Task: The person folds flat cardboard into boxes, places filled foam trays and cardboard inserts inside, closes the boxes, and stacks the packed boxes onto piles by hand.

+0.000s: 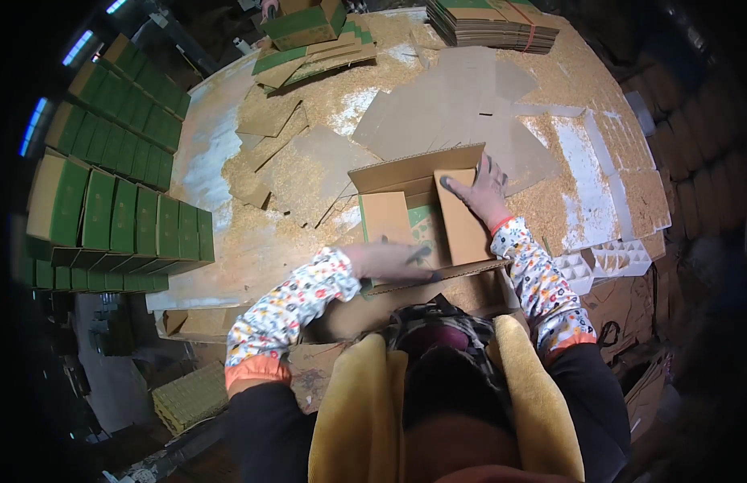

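Observation:
An open cardboard box (385, 216) stands at the near side of the table, its brown flaps raised and a green printed panel showing inside. My right hand (482, 193) grips the box's right flap at its far corner, thumb on the inner face and fingers around the outer edge. Across the near left part of the box, my left hand (385, 259) lies stretched out with its fingers pointing right, slightly blurred. Those fingers are over the near edge; whether they press on it I cannot tell. Both hands have dark-tipped fingers, and flowered sleeves cover my forearms.
Stacked green boxes (124, 209) rise at the left. Flat cardboard sheets (438, 105) cover the middle of the sawdust-strewn table (216, 266). A bundle of flattened cartons (494, 24) lies far right; another person's hand (269, 9) is by a green box (305, 26). White trays (619, 259) sit at right.

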The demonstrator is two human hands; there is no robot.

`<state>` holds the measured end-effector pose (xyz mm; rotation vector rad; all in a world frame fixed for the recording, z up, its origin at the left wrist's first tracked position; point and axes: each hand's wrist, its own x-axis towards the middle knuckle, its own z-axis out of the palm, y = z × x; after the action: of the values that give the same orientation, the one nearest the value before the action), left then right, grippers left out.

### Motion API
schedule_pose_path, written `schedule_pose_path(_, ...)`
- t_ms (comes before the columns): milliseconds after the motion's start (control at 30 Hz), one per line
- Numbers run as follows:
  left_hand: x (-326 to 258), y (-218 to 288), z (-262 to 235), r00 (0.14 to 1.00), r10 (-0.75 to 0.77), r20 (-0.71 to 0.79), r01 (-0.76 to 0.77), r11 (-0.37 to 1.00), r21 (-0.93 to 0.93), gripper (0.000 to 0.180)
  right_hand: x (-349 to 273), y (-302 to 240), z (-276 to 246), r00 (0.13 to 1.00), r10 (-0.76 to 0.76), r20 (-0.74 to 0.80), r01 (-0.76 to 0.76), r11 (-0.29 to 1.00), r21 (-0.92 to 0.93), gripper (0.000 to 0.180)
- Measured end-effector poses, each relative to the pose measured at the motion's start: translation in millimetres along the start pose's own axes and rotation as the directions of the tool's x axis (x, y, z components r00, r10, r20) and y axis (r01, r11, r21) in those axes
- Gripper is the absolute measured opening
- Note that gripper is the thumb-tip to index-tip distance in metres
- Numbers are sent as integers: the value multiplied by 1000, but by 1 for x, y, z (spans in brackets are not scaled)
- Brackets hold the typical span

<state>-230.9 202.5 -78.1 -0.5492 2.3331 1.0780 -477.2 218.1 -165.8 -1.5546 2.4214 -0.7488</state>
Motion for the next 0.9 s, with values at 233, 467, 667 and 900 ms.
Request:
schedule_pose_path(233, 26, -46, 49, 324, -400, -857, 293, 904, -311, 110, 77, -14, -106, 502, -301, 811, 40, 945, 325, 59)
schedule_pose_path(467, 50, -67, 78, 193, -510, -838, 106, 860, -499, 106, -88, 22, -70, 614, -640, 462, 760, 636, -130, 85)
schedule_pose_path(667, 18, -117, 58, 991, -131, 21, 28, 52, -998, 98, -89, 122, 14, 866, -11, 501, -356, 688, 632, 88)
schedule_pose_path(900, -12, -154, 97, 659, 411, -630, 88, 790, 607, 66, -33, 79, -31, 816, 4, 578, -421, 689, 589, 65)
